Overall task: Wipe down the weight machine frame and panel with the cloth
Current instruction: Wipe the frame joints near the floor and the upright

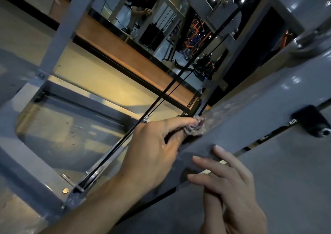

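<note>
At the centre of the frame, the left hand (154,149) pinches a crumpled cloth (196,129) in curled fingers and presses it against the grey frame beam (250,112) running diagonally to the upper right. At lower right, the right hand (231,185) rests on the same beam's edge, fingers nearly straight, holding nothing.

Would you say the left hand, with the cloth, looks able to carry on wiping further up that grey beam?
Probably yes: the left hand presses the cloth on the grey beam, whose face above looks bare; the black knob sits off to the side.
</note>
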Available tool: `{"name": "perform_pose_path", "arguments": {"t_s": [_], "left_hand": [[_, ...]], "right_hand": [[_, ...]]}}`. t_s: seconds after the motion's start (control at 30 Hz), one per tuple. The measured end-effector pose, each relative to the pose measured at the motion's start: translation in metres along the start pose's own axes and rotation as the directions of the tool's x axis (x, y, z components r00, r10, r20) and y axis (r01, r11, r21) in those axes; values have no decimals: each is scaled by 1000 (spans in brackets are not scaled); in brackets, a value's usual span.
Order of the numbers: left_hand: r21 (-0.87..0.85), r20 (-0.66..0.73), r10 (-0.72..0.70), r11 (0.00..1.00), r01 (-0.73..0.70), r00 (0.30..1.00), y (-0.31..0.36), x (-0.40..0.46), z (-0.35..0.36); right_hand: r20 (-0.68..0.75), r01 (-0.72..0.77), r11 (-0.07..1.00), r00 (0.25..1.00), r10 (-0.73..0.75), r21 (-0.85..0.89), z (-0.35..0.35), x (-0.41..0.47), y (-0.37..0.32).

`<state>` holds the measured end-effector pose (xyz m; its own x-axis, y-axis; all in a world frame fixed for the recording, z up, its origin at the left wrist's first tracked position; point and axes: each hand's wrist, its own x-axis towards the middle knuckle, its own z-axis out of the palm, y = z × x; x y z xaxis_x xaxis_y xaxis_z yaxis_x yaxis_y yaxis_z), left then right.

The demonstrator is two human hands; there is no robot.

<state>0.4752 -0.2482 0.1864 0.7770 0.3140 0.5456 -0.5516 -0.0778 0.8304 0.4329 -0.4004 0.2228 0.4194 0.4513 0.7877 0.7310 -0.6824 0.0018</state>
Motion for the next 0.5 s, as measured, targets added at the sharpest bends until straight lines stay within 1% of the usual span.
{"name": "perform_pose_path", "arguments": {"t_s": [0.13,0.23,0.33,0.4,0.5], "left_hand": [[-7,16,1,1000,-1,1000,5,-18,-10],[-18,52,-32,999,33,998,11,-29,-20],[-43,34,2,999,-1,999,2,-15,-13],[-26,50,-36,999,37,998,-7,-4,-5],[65,69,-110,992,106,992,-22,11,3]], "right_hand": [[23,-18,1000,1000,18,3,-4,0,-3],[38,-23,1000,999,23,-7,-6,1,-4],[40,-13,1000,999,13,-8,-9,3,-5],[39,-5,1000,999,6,-16,-11,5,-4],[51,6,1000,999,-6,4,-18,10,-5]]}}
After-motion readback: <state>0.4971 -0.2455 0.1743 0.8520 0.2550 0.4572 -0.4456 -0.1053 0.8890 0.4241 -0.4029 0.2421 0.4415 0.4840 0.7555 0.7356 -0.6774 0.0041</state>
